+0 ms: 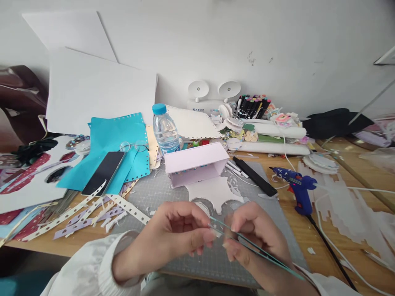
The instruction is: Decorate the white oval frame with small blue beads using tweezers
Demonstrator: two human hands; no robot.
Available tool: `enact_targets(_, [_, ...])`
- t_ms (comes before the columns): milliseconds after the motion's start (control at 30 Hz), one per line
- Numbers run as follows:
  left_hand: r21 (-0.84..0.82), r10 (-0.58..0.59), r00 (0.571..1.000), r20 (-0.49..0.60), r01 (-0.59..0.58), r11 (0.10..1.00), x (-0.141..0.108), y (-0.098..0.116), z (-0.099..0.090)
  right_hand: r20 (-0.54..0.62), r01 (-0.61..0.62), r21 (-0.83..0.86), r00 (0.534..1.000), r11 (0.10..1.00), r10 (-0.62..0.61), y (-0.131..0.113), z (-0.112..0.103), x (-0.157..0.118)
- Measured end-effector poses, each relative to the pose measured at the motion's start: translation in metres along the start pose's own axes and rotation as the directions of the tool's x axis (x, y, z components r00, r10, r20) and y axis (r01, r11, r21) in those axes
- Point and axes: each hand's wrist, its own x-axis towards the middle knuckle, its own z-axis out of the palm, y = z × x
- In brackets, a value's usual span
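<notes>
A thin teal strip, doubled into two narrow strands, runs between my hands above the grey cutting mat. My left hand pinches its near end between thumb and forefinger. Around the strands, the thumb and forefinger of my right hand are closed, slightly blurred, with the rest trailing over the palm toward the wrist. Just beyond my hands lies a jagged white foam piece. An open-sided lilac box stands behind it, its inside partly hidden. A round white item shows partly behind my left fingers.
On the right lie a blue glue gun with its cord and a black utility knife. A water bottle stands behind the box. Leftward are a phone, glasses, turquoise sheets and punched paper strips.
</notes>
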Motion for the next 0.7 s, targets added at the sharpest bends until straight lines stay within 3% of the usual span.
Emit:
enact_targets(67, [0.146,0.06,0.996,-0.067,-0.05,0.988,-0.006,0.002,-0.009,-0.01,0.011,0.013,1.0,1.0,-0.01,0.001,0.002,-0.001])
enact_targets(133, [0.394,0.18,0.971,-0.159,-0.105,0.913,-0.012,0.001,-0.026,-0.006,0.009,0.017,1.0,1.0,-0.008,0.001,0.002,0.0])
enact_targets(233, [0.791,0.391,0.887,-0.247,-0.049,0.61,-0.02,-0.005,-0.058,0.034,-0.019,-0.018,0.999,1.0,0.019,0.003,0.002,0.001])
enact_targets(300, [0.897,0.483,0.837,-0.256,0.02,0.442,-0.024,-0.01,-0.073,0.068,-0.033,-0.063,0.997,0.997,0.037,0.005,0.004,0.003])
enact_targets(333, [0.913,0.503,0.827,-0.252,0.031,0.406,-0.026,-0.011,-0.076,0.084,-0.033,-0.085,0.996,0.996,0.04,0.006,0.005,0.005])
enact_targets(400, [0.9,0.501,0.832,-0.24,-0.002,0.435,-0.028,-0.01,-0.072,0.118,-0.025,-0.133,0.992,0.991,0.041,0.007,0.009,0.008])
enact_targets(533, [0.679,0.317,0.934,-0.164,-0.126,0.723,-0.026,-0.004,-0.039,0.178,0.051,-0.28,0.984,0.959,0.0,0.004,0.017,0.016])
enact_targets(600, [0.53,0.203,0.973,-0.108,-0.117,0.84,-0.021,-0.002,-0.026,0.19,0.114,-0.38,0.981,0.918,-0.043,0.001,0.018,0.019])
enact_targets(700, [0.367,0.094,0.994,-0.061,-0.066,0.928,-0.014,-0.002,-0.022,0.192,0.211,-0.473,0.972,0.855,-0.134,-0.002,0.016,0.018])
